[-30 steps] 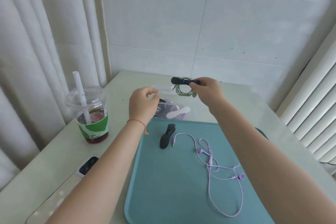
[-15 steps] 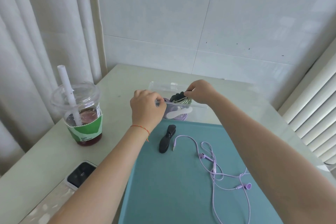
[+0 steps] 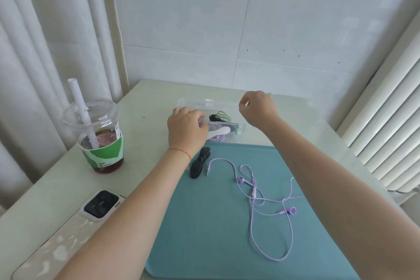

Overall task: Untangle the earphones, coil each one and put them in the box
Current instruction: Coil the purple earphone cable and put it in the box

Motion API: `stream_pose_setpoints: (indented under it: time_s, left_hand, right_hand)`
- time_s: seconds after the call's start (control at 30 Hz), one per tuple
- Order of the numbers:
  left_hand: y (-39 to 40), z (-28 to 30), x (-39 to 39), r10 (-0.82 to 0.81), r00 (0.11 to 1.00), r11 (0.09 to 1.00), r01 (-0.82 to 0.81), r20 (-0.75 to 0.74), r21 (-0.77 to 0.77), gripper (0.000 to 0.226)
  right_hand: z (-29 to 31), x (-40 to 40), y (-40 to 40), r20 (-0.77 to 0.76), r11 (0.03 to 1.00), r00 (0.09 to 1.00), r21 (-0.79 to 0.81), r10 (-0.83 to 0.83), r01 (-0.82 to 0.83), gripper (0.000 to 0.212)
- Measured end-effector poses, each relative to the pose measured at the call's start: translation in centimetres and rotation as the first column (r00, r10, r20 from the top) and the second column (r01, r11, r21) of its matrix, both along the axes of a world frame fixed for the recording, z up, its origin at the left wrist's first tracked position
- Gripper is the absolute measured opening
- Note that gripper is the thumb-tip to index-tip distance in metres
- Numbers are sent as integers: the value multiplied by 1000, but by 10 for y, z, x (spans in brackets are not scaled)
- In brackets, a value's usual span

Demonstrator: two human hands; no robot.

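The person's left hand (image 3: 186, 130) rested on the near-left corner of the clear plastic box (image 3: 241, 128), its fingers curled over the box's front rim and gripping it. The right hand (image 3: 258, 108) hung in the air above the box's right end, at about two o'clock from the left hand, its fingers loosely curled and its thumb and forefinger close together; nothing could be seen between them.

Inside the box, between the two hands, lay a coiled green earphone bundle (image 3: 223, 116) held by a black clip, and below it a coiled purple earphone (image 3: 217, 138) with a white strip across it. Both sat just to the right of the left hand's knuckles.

The loose lilac wired earphones (image 3: 255, 193) lay spread out and uncoiled on the teal rectangular tray (image 3: 204, 234), at about five o'clock from the left hand and well apart from both hands. A black cable clip (image 3: 200, 162) lay on the tray's far-left corner, just beside the left wrist, with the earphone plug next to it.

At nine o'clock from the left hand stood a clear plastic cup of dark red drink (image 3: 100, 136) with a green sleeve and white straw. A phone in a pale case (image 3: 101, 203) lay face down near the table's (image 3: 56, 179) left edge.
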State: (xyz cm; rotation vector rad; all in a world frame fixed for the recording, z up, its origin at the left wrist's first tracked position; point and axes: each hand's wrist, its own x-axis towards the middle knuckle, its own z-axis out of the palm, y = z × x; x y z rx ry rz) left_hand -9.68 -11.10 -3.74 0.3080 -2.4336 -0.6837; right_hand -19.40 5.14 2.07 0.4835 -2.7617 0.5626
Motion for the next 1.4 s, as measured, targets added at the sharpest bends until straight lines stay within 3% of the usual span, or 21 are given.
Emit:
stream_pose_setpoints:
  time_s: [0.1, 0.17, 0.23, 0.33, 0.43, 0.53, 0.6, 0.7, 0.77, 0.9, 1.0, 1.1, 1.17, 1.27, 1.4]
  left_hand:
    - [24, 3, 11, -69, 996, 997, 70, -55, 21, 22]
    - [38, 4, 19, -135, 991, 990, 136, -22, 48, 20]
    - [47, 1, 27, -234, 963, 972, 232, 136, 26, 21]
    - [52, -6, 37, -292, 870, 940, 338, 396, -48, 24]
    - [45, -14, 45, -110, 908, 955, 208, 404, -209, 24]
    - [39, -16, 51, 100, 929, 900, 69, 357, -430, 23]
    - [41, -17, 51, -35, 940, 935, 150, 338, -321, 26]
    - [56, -12, 53, -376, 870, 925, 374, 318, 72, 33]
    - [65, -11, 57, -478, 812, 878, 432, 335, 208, 44]
    - [65, -15, 60, -529, 793, 831, 412, 303, 373, 50]
    - [69, -17, 58, -504, 823, 835, 388, 261, 391, 39]
    - [77, -19, 54, -490, 821, 856, 390, 292, 341, 37]
    - [80, -24, 50, -478, 805, 877, 422, 351, 228, 40]
    - [86, -27, 45, -447, 773, 876, 481, 450, 43, 40]
    - [87, -26, 45, -428, 783, 886, 461, 451, 40, 27]
  right_hand:
    - [0, 24, 23, 116, 1000, 993, -18, 6, -4, 22]
    - [-5, 41, 36, 345, 989, 938, 114, 45, -89, 33]
    - [-15, 57, 44, 565, 939, 825, 284, 2, -196, 41]
    - [-31, 70, 53, 570, 894, 822, 378, -19, -241, 47]
    - [-38, 79, 53, 511, 921, 855, 283, 91, -268, 45]
    - [-37, 92, 48, 594, 894, 790, 256, 156, -368, 43]
    - [-40, 96, 45, 624, 831, 769, 349, 138, -432, 40]
    - [-44, 94, 43, 635, 814, 762, 373, 126, -445, 31]
    - [-41, 94, 47, 641, 854, 750, 288, 165, -433, 28]
    - [-25, 93, 64, 584, 960, 765, -115, 272, -253, 38]
    - [-17, 86, 76, 524, 904, 801, -425, 291, -51, 29]
    - [-17, 82, 82, 519, 834, 815, -546, 259, 83, 18]
    - [-20, 82, 86, 557, 869, 805, -481, 203, 113, 26]
    - [-25, 88, 92, 594, 983, 786, -156, 170, -94, 11]
    - [-28, 103, 90, 688, 938, 691, 45, 221, -344, 24]
